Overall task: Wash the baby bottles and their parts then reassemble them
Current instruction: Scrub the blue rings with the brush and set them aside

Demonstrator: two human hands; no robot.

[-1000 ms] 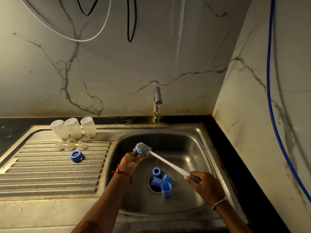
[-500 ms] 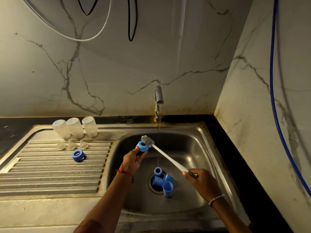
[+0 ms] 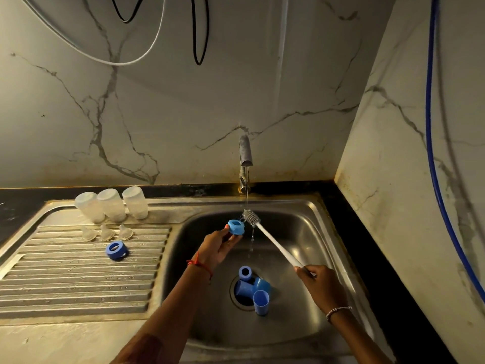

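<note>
Blue caps point(image 3: 253, 287) lie heaped over the drain of the sink point(image 3: 301, 214), between the two hands. The right hand point(image 3: 319, 282) grips a brush point(image 3: 278, 245) by its handle, with the bristles under the stream from the tap point(image 3: 245, 156) and just beside a blue collar ring point(image 3: 236, 227) pinched by the left hand point(image 3: 219, 248). Far left of that hand, three clear bottles point(image 3: 110, 203) stand together.

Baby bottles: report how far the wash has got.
Looks done: three bottles, three nipples and one blue ring on the drainboard. In hand: left hand holds a second ring; right hand holds the brush under the tap stream. Left: blue parts at the drain, then reassembly.
</note>
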